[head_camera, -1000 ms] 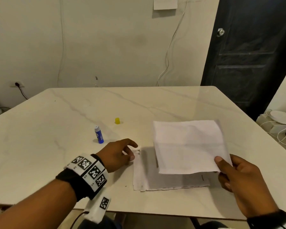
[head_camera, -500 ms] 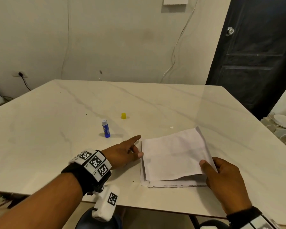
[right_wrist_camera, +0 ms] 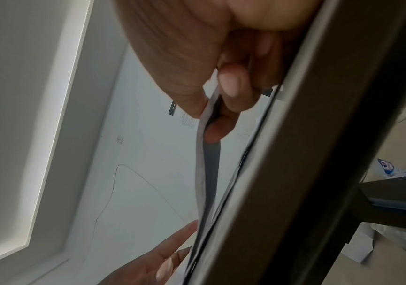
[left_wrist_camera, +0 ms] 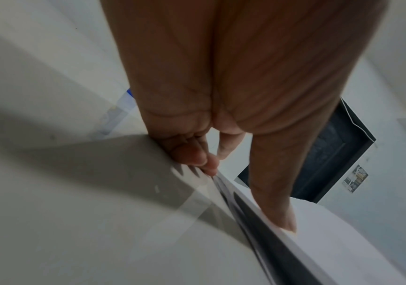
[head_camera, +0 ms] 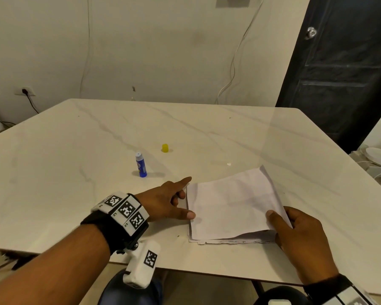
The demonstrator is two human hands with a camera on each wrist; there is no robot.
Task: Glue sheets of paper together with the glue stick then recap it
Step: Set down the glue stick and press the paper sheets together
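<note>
A small stack of white paper [head_camera: 227,238] lies on the marble table [head_camera: 75,194] near its front edge. My right hand [head_camera: 277,219] pinches the near right corner of the top sheet [head_camera: 231,205] between thumb and fingers; in the right wrist view the right hand [right_wrist_camera: 211,104] keeps that sheet [right_wrist_camera: 200,164] lifted a little off the stack. At the sheet's left edge my left hand [head_camera: 185,199] is spread, its thumb pressing the paper and its index finger pointing out. The blue glue stick [head_camera: 141,165] stands uncapped behind the left hand. Its yellow cap [head_camera: 165,148] sits further back.
A tiny white scrap [head_camera: 229,164] lies on the table behind the paper. A dark door [head_camera: 343,73] stands at the back right, with white items and cables [head_camera: 378,159] on the floor beside the table. A wall socket [head_camera: 25,91] is at the left.
My right hand has brought the raised sheet down and leftwards onto the stack. The left thumb now presses its left edge. Glue stick and cap have not moved.
</note>
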